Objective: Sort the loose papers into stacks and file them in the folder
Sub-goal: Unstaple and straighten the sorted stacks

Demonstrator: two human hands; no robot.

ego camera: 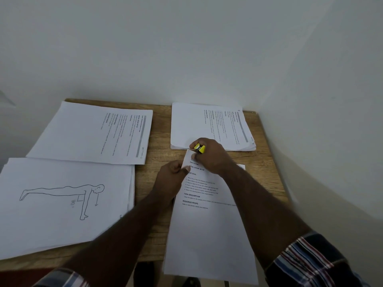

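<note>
Yellow stapler [199,148]: gripped in my right hand [209,155], fingers curled over it, at the top left corner of the sheets under my hands; most of its body is hidden in my fist, so I cannot tell whether its mouth sits over the paper.
Right hand: clenched round the stapler, thumb against the paper just below it.
Left hand [173,176]: curled, pinching the left edge of the same sheets just below and left of my right hand; the fingertips are tucked out of sight.
Sheets being held [207,235]: printed text with headings, running from my hands back toward me and hanging past the near edge of the table; how many pages there are I cannot tell, and the top right corner is covered by my right forearm.
Far stack [207,125]: just beyond my right hand, text turned sideways, too small to read; its near edge is partly behind my knuckles.
Far left stack [91,133]: well left of my left hand, text also sideways.
Near left stack [62,204]: left of my left forearm, line drawing of a figure in a push-up pose on top; its left side is cut off by the frame.
Wooden table [159,146]: bare strip visible between the stacks.
Sleeves [310,259]: striped, at the frame's bottom edge.
</note>
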